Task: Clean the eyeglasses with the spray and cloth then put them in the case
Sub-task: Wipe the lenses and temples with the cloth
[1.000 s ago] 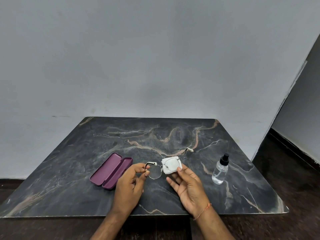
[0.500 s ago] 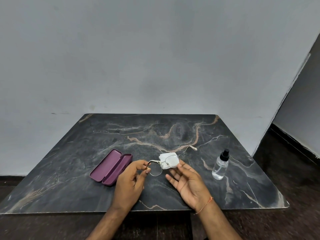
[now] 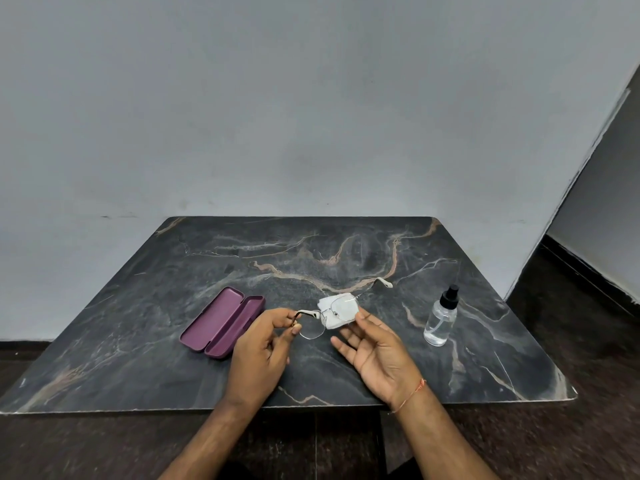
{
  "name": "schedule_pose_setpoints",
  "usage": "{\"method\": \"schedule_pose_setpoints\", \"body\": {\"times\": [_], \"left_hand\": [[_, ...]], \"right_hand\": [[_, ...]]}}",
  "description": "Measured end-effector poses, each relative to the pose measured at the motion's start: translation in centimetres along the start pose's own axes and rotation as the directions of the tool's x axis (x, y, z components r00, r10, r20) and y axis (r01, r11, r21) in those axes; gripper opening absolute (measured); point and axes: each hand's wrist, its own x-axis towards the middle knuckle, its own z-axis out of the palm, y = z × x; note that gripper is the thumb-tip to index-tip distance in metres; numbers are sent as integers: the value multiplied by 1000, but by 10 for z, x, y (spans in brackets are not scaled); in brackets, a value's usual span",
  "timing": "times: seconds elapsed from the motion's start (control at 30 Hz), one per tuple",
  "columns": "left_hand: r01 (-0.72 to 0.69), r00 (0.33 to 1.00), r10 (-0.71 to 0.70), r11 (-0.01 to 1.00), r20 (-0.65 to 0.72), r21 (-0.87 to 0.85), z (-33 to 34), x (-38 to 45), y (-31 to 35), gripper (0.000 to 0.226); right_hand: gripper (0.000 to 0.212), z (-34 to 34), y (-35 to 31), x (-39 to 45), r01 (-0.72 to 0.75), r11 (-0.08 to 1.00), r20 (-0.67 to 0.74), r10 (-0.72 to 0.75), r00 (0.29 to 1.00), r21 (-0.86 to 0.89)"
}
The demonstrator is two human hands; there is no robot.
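Thin-framed eyeglasses [image 3: 313, 329] hang just above the dark marble table [image 3: 138, 341], near its front middle. My left hand [image 3: 263, 344] pinches the frame at its left end, by the left lens. A small white cloth [image 3: 337, 315] covers the right lens. My right hand [image 3: 374, 348] holds that cloth against the lens, thumb on top and fingers underneath. One temple arm with a pale tip [image 3: 384, 282] sticks out to the back right. The maroon case [image 3: 223, 322] lies open to the left. A clear spray bottle [image 3: 440, 318] with a black cap stands upright on the right.
The table backs onto a grey wall [image 3: 311, 116]. A dark floor [image 3: 571, 306] drops away past the table's right and front edges.
The glasses and both hands have hardly shifted on the table. The cloth stays on the right lens while the right hand's fingers move slightly under it.
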Motion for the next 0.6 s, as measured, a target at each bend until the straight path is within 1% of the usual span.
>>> {"method": "schedule_pose_setpoints", "body": {"times": [0.03,0.13,0.2,0.3,0.37,0.5,0.6], "left_hand": [[1,1000,-1,1000,-10,-7,0,0,-1,15],[-25,999,25,1000,-26,-12,-1,1,-2,26],[-44,999,44,999,-32,-14,-1,1,-1,27],[-56,998,56,998,-38,-5,0,1,0,21],[-60,998,60,998,-31,17,1,1,-2,8],[-33,998,36,997,-52,66,1,1,-5,6],[-17,997,23,997,-73,77,0,2,-6,6]], "right_hand": [[23,1,0,0,0,1000,-10,0,1000,-8],[29,5,1,0,20,999,-48,-22,999,-42],[26,7,2,2,39,997,-89,-45,995,-63],[19,11,5,4,71,993,-164,-85,983,-89],[17,15,7,4,90,990,-205,-111,972,-111],[12,18,10,0,146,982,-245,-171,954,-117],[13,13,13,-6,259,965,-239,-263,935,-48]]}}
